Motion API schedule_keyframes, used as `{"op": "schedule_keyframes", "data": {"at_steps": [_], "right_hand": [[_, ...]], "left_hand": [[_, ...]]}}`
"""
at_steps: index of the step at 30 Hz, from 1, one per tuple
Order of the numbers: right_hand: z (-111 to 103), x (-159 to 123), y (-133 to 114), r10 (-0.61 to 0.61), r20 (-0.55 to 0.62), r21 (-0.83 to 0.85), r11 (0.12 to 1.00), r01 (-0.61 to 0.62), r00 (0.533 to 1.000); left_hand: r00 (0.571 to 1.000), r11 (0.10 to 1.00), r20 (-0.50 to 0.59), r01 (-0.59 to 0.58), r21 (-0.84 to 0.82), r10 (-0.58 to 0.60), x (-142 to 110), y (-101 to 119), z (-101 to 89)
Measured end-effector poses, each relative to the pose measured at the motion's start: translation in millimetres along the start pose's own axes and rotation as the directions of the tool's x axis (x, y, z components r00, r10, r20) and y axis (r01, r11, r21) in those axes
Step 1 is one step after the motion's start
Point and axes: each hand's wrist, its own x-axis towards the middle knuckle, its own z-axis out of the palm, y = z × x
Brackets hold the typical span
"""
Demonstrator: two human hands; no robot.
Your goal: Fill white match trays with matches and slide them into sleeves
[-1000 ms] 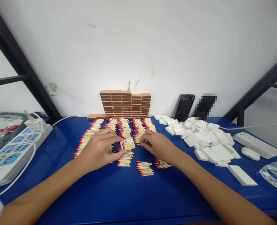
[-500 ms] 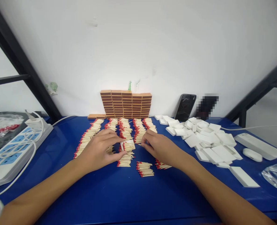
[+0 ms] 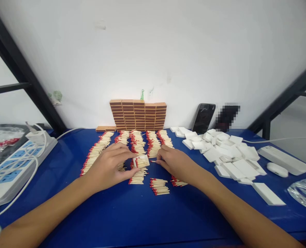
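My left hand (image 3: 116,163) grips a small white matchbox tray (image 3: 147,161) between thumb and fingers, tilted so its inside shows. Several matches (image 3: 140,162) lie in the tray, red heads toward the left. Just right of the tray, my right hand (image 3: 174,160) pinches a single match (image 3: 153,161), its red tip pointing left. Beneath and behind the hands run rows of red-headed matches (image 3: 153,143) on the blue table (image 3: 132,217). A small separate pile of matches (image 3: 160,186) lies in front, and another is partly hidden under my right wrist.
Stacked brown matchbox sleeves (image 3: 138,115) stand against the wall, with loose sleeves (image 3: 105,128) beside them. White trays (image 3: 229,155) are heaped at right, near a phone (image 3: 204,118), a white case (image 3: 277,169) and a clear plastic coil (image 3: 304,193). A power strip (image 3: 15,165) lies left.
The match in my right hand now shows its red head beside the tray, where a pale stick end showed before. My left hand holds the tray in nearly the same place.
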Motion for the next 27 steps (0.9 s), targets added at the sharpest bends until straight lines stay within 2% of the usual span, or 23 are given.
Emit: {"op": "schedule_keyframes", "data": {"at_steps": [4,7,10,12,16,20,27], "right_hand": [[-5,-1,0,-0.026,0.004,0.014,1.0,0.026,1.0],[-11,-5,-1,-0.056,-0.115,0.061,0.996,0.064,0.992],[-15,-7,-8,-0.085,-0.251,0.126,0.985,0.12,0.964],[-12,-8,-15,-0.108,-0.3,0.159,0.974,0.161,0.948],[-1,-7,-29,-0.173,-0.302,0.123,0.968,0.219,0.937],[3,-7,-31,-0.226,-0.284,0.112,0.957,0.267,0.932],[-2,-10,-20,-0.181,-0.309,0.198,0.948,0.249,0.934]], "left_hand": [[1.0,1.0,0.0,0.002,0.007,-0.002,0,-2,-0.1],[1.0,1.0,0.004,0.006,0.01,-0.006,0,-2,0.4],[1.0,1.0,0.013,0.018,-0.004,-0.018,0,0,1.7],[0.999,0.999,0.017,0.028,-0.022,-0.027,0,2,2.9],[1.0,0.999,0.021,0.018,-0.043,-0.017,1,8,4.6],[0.999,0.999,0.035,-0.002,-0.041,0.003,2,9,4.5],[1.0,0.999,0.027,0.011,-0.042,-0.009,2,8,3.9]]}}
